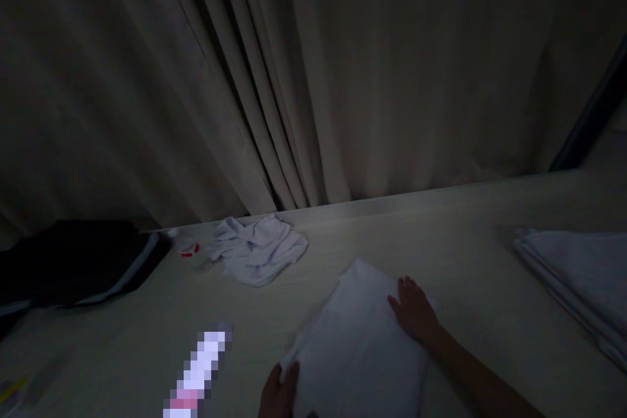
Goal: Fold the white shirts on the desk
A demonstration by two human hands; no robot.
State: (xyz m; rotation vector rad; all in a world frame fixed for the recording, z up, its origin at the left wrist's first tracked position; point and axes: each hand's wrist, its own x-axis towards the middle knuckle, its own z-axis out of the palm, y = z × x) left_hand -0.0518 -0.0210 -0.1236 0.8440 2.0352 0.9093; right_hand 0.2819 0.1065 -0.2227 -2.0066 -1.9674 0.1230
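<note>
Behind your table [470, 209] hangs a pleated curtain [313, 65], filling the dim upper view. On the tabletop in front of you lies a folded white cloth [353, 346]. Your right hand [414, 310] rests flat on its far right part, fingers spread and gripping nothing. Your left hand [279, 395] pinches its near left edge. A stack of folded cloths [578, 274] sits far right, a dark bag [73, 261] far left, a crumpled white cloth [257, 248] by the curtain.
</note>
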